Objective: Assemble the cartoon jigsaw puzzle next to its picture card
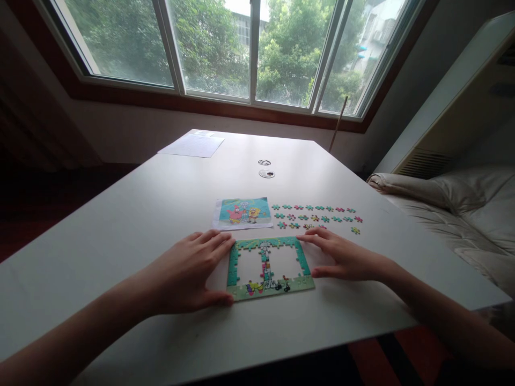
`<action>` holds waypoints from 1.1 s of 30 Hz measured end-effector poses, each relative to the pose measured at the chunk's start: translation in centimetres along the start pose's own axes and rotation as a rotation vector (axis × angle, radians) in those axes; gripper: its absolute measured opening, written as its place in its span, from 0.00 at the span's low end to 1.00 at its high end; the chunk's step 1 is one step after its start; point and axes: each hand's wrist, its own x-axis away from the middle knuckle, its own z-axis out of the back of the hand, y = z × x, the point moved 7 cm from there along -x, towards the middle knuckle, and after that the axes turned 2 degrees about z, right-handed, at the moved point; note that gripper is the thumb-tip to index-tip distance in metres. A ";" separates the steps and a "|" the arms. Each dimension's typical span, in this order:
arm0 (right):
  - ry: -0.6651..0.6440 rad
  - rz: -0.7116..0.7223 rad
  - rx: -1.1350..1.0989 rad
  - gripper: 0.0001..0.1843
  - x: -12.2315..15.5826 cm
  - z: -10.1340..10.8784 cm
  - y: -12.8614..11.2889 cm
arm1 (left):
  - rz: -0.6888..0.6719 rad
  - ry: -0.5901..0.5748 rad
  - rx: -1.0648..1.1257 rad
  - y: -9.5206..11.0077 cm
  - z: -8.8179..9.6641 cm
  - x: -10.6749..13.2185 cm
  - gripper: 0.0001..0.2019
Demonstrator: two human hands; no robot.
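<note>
A partly assembled jigsaw puzzle (245,292) lies flat on the white table, its frame joined all round and a column of pieces showing a cartoon figure down the middle. Bare white shows on both sides of that column. My left hand (193,273) rests along the puzzle's left edge, fingers stretched to the upper left corner and thumb at the lower left. At the right edge, my right hand (341,257) has its fingers apart, fingertips by the upper right corner and thumb near the lower right side. Neither hand holds a piece.
Behind the puzzle lies a printed reference picture (245,212). Loose puzzle pieces (315,218) sit in rows to its right. Farther back on the table (132,214) are two small round items (266,173) and paper sheets (193,145). A padded sofa (462,214) stands at the right.
</note>
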 end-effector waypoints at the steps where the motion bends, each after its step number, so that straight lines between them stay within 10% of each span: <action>1: 0.019 -0.002 -0.008 0.36 0.0 0.3 0.2 | 0.001 -0.001 0.006 0.0 0.0 0.0 0.43; 14: 0.330 -0.174 0.126 0.10 1.1 4.6 7.3 | -0.026 0.050 0.029 0.0 0.6 -0.1 0.41; 33: 0.261 -0.022 0.067 0.12 -8.3 2.9 4.9 | -0.051 0.082 0.097 -1.0 0.7 -0.7 0.32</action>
